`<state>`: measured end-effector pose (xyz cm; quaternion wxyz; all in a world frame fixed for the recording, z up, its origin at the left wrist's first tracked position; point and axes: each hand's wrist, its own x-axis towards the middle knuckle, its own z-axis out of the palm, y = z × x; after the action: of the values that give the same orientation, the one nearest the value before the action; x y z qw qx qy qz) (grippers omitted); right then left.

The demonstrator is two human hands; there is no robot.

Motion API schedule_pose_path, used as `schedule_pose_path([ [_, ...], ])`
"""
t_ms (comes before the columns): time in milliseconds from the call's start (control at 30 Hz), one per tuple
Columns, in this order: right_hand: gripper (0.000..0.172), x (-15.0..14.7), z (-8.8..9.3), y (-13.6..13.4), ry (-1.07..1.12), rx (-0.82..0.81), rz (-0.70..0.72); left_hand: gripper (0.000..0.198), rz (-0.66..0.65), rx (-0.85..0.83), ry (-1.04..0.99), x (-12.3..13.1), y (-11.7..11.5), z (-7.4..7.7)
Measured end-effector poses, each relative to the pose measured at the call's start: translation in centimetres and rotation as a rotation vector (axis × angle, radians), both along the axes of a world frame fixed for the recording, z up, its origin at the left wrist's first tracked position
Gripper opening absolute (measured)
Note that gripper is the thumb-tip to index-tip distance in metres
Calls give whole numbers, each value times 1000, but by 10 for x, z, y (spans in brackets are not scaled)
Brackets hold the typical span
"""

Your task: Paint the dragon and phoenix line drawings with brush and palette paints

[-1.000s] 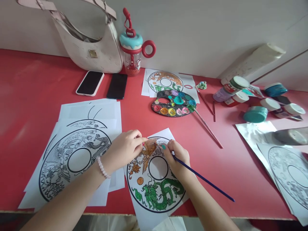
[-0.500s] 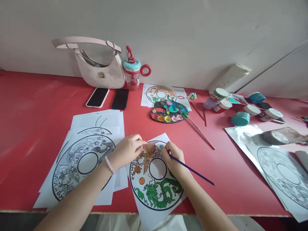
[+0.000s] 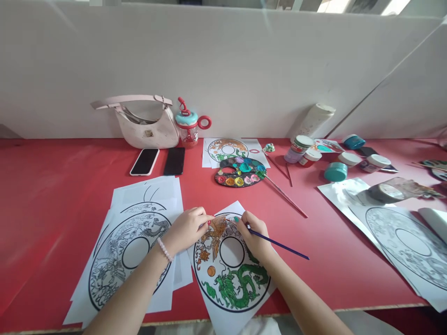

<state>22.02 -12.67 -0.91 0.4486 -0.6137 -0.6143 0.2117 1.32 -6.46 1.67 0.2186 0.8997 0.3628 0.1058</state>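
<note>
My right hand (image 3: pixel 256 235) grips a dark blue paintbrush (image 3: pixel 279 244), its tip down at the upper part of a printed sheet (image 3: pixel 223 321). That sheet carries a ring design with a green dragon (image 3: pixel 237 284) and an orange-brown phoenix (image 3: pixel 214 235). My left hand (image 3: pixel 190 228), with a beaded bracelet (image 3: pixel 165 249) on its wrist, rests its fingertips on the sheet's upper left edge near the phoenix. Its fingers are stretched out and hold nothing. Beneath my left forearm lie several uncoloured printed sheets (image 3: pixel 164 298).
Behind the sheet sits a paint palette (image 3: pixel 223 179) with a brush (image 3: pixel 286 195) leaning on it. A painted sample (image 3: pixel 206 160), a cup (image 3: pixel 188 135), a white handbag (image 3: pixel 146 135) and two phones (image 3: pixel 144 162) stand farther back. Paint jars (image 3: pixel 336 172) and more sheets (image 3: pixel 370 232) are on the right.
The view has tilted up, so the objects on the table sit lower and more wall shows. Both hands keep nearly the same place on the sheet.
</note>
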Motion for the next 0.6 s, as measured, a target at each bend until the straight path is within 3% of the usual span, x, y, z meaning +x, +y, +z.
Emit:
schedule_pose_path([
  [167, 32, -1, -1, 1, -54, 23, 30, 29, -6, 20, -21, -1, 0, -2],
  [400, 31, 2, -8, 0, -75, 57, -77, 29, 6, 17, -25, -1, -1, 0],
  [600, 31, -2, -7, 0, -121, 70, 8, 29, 2, 19, -40, -1, 0, 0],
])
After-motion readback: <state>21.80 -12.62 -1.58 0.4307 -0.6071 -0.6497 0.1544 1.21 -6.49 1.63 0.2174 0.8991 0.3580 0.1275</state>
